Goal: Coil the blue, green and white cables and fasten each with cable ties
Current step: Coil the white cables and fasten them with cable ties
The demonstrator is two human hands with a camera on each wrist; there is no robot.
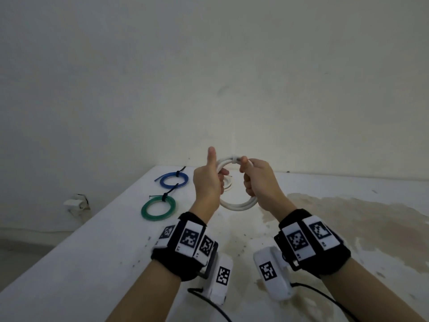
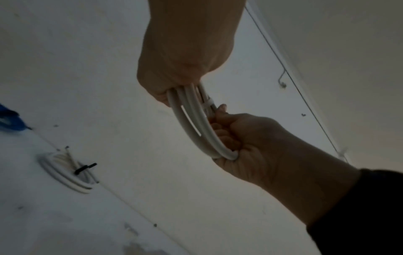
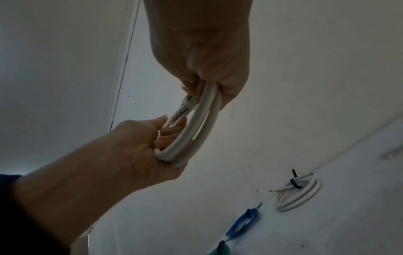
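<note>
the white table (image 1: 81,263) carries the tied blue coil (image 1: 174,180), green coil (image 1: 158,208) and a second white coil (image 3: 298,195). above it, the left hand (image 1: 206,182) and right hand (image 1: 260,182) both clasp the white cable coil (image 1: 241,204). keep its loops bunched while cinching the white tie (image 1: 235,159) snug.

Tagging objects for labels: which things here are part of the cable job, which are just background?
Job:
white coil, held by left hand and right hand
white tie
blue coil
green coil
second white coil

Background:
table
wall socket
</note>
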